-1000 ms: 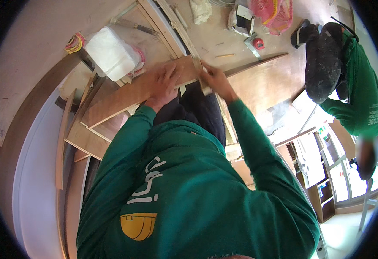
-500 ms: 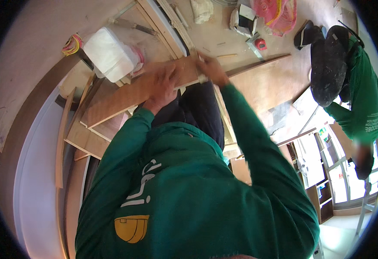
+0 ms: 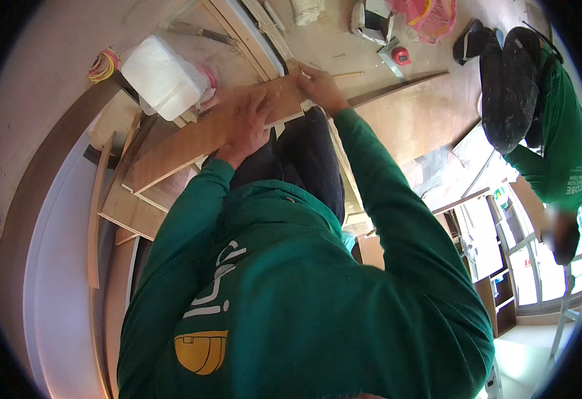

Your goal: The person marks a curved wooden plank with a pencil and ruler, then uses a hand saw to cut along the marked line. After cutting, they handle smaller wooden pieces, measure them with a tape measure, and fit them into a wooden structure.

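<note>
- Left hand [image 3: 247, 123], fingers extended and blurred, lies across a long, flat brown wooden board [image 3: 188, 149]; the thumb and the board's underside escape me, so I cannot tell whether this grip clamps.
- Right hand [image 3: 321, 90] sits at the board's right end, fingers bent; I cannot tell whether its grip closes on anything.
- The board slants above dark-trousered knees [image 3: 307, 149], hiding part of them from me.
- Beyond it, a white rectangular plastic tub [image 3: 161, 76]; a pink plastic bag [image 3: 424, 18], cropped by my view's upper edge.
- Right, a green-topped co-worker [image 3: 560, 133] bends near the dark rim.
</note>
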The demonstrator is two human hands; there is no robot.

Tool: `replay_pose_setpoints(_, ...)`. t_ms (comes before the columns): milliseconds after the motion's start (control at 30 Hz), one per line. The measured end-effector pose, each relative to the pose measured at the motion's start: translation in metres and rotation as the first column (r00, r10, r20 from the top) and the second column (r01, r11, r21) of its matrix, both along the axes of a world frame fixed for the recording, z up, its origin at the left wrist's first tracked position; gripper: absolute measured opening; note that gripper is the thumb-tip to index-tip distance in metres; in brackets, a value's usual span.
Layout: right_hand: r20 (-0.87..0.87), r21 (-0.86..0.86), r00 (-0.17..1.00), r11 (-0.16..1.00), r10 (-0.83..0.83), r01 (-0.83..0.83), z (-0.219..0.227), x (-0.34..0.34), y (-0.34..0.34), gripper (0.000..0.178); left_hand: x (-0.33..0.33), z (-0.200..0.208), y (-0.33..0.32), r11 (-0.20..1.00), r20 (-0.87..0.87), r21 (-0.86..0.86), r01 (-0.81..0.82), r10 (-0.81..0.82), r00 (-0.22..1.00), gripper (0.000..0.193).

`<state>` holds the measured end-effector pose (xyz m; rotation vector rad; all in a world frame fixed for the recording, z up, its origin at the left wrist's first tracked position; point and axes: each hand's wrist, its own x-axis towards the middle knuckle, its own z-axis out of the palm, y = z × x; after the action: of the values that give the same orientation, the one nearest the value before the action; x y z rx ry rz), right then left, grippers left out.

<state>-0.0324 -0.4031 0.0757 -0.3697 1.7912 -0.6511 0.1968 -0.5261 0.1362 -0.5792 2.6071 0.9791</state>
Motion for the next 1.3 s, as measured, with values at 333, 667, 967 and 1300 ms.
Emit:
replay_pose_setpoints(333,0.085,-0.053,0.995,0.997,-0.056,0.061,0.073,0.014,0.017,0.055,0.009,-0.001,0.008,0.999,-0.023,-0.030,-0.043,0.042,0.999,0.091)
replay_pose_setpoints(667,0.042,-0.084,0.998,0.995,-0.043,0.046,0.109,0.020,0.030,0.061,0.010,-0.005,0.008,0.998,-0.004,-0.040,-0.058,0.058,0.998,0.092)
replay_pose_setpoints(967,0.043,-0.170,0.999,0.985,-0.021,0.028,0.099,0.009,0.011,0.061,0.006,-0.003,0.006,0.998,-0.001,-0.044,-0.055,0.055,0.998,0.087)
replay_pose_setpoints(1300,0.109,-0.025,0.992,0.998,-0.061,0.064,0.041,0.011,0.020,0.055,0.006,0.008,0.004,1.000,0.071,0.020,-0.010,0.009,0.997,0.095)
